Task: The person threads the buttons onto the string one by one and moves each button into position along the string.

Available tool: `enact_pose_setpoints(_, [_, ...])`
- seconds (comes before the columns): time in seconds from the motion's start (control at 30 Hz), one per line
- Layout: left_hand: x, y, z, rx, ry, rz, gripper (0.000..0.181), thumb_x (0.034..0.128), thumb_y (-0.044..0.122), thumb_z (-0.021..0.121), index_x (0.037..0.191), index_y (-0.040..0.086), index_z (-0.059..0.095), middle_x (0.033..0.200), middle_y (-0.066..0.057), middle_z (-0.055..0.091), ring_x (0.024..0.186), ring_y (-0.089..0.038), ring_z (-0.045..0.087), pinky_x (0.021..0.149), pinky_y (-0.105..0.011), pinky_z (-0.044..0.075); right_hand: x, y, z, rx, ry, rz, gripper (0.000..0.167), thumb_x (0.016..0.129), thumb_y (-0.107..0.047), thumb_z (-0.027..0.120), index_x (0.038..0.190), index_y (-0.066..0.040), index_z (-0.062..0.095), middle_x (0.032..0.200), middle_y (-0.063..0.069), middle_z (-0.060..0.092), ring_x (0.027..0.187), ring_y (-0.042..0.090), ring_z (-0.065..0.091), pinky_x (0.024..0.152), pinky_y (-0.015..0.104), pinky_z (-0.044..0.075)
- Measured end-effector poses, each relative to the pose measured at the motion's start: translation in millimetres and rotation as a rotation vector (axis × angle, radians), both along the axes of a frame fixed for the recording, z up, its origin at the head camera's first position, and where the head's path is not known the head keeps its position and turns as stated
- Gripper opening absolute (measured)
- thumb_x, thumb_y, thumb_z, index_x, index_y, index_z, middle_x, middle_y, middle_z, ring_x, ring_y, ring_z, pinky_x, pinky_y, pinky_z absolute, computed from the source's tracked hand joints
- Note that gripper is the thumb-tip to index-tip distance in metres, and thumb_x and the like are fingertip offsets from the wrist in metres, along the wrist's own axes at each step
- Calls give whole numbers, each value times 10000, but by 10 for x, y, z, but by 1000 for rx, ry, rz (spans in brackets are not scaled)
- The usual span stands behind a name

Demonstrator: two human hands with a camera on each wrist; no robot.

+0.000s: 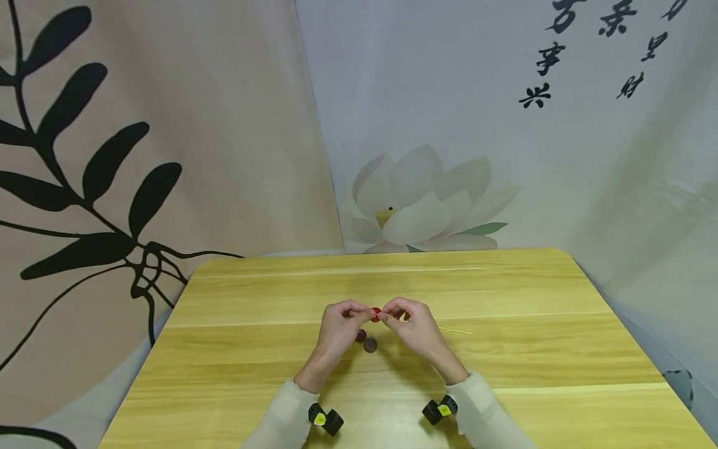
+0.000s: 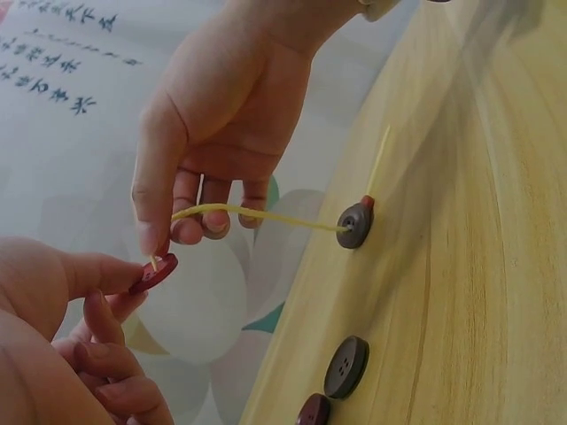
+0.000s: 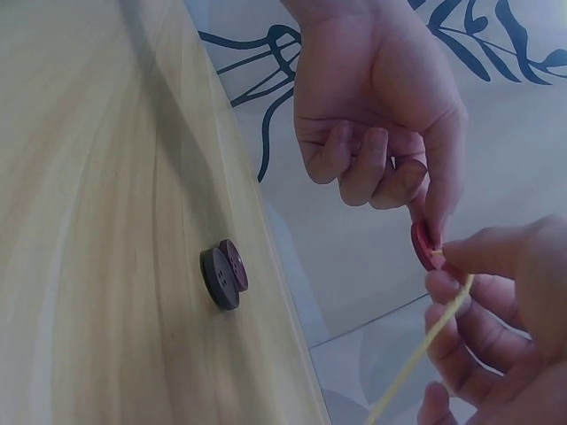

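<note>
My left hand (image 1: 339, 327) pinches a red button (image 2: 156, 273) by its edge between thumb and fingers, above the table. My right hand (image 1: 417, 329) meets it from the other side, its thumb and finger pinching a yellow cord (image 2: 266, 215) close to the button. A short bit of cord shows at the button's face in the left wrist view. Farther along, the cord runs through a dark grey button (image 2: 353, 228) on the table, with a small red piece (image 2: 367, 202) behind it. The cord's far end lies beyond the right hand.
Below the hands, a loose dark grey button (image 1: 370, 345) and a dark red button (image 1: 361, 336) lie side by side on the wooden table (image 1: 235, 355). A printed curtain (image 1: 252, 125) hangs behind the table's far edge.
</note>
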State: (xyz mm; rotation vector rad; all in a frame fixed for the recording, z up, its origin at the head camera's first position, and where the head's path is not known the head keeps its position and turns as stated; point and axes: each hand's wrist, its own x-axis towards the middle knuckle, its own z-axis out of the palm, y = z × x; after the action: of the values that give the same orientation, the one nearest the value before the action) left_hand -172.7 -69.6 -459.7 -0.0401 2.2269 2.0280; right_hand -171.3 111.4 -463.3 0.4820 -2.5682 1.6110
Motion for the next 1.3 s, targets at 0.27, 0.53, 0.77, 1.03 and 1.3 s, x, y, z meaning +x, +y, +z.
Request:
enact_pose_setpoints(0.27, [-6, -8, -17, 20, 5, 0, 142, 889, 145, 725, 897, 3, 719, 720, -36, 621, 609, -301, 648, 617, -400, 581, -9, -21, -6, 12, 3, -3, 82, 914, -137, 716, 873, -209, 716, 783, -114, 690, 718, 89, 601, 754, 352, 459])
enact_pose_setpoints(0.53, [-2, -5, -11, 17, -7, 9, 122, 880, 127, 728, 894, 6, 725, 716, -27, 620, 599, -255, 635, 596, -348, 567, -7, -36, -32, 0, 23, 11, 30, 910, -157, 725, 882, -167, 721, 799, 40, 710, 715, 91, 598, 746, 325, 447])
enact_pose_setpoints(0.77, [1, -2, -11, 26, -5, 6, 151, 893, 125, 718, 928, -22, 720, 714, -13, 615, 566, -181, 609, 578, -303, 548, -13, -39, -50, 10, 37, 11, 26, 903, -156, 734, 881, -159, 721, 775, -9, 693, 706, 79, 590, 746, 347, 445])
enact_pose_setpoints(1.03, [-4, 4, -16, 23, -1, 12, 160, 901, 123, 714, 932, -34, 715, 717, -3, 595, 588, -169, 611, 578, -290, 553, -13, -34, -61, 3, 91, 13, 83, 866, -120, 766, 921, -146, 709, 756, -111, 658, 711, 66, 585, 727, 423, 458])
enact_pose_setpoints(1.3, [-7, 22, 1, 8, -10, 21, 148, 905, 99, 702, 936, -46, 712, 707, -2, 590, 551, -152, 600, 550, -269, 539, -17, -35, -64, 4, 68, 29, 277, 843, -57, 768, 1099, -93, 668, 797, -77, 639, 727, 109, 550, 665, 365, 464])
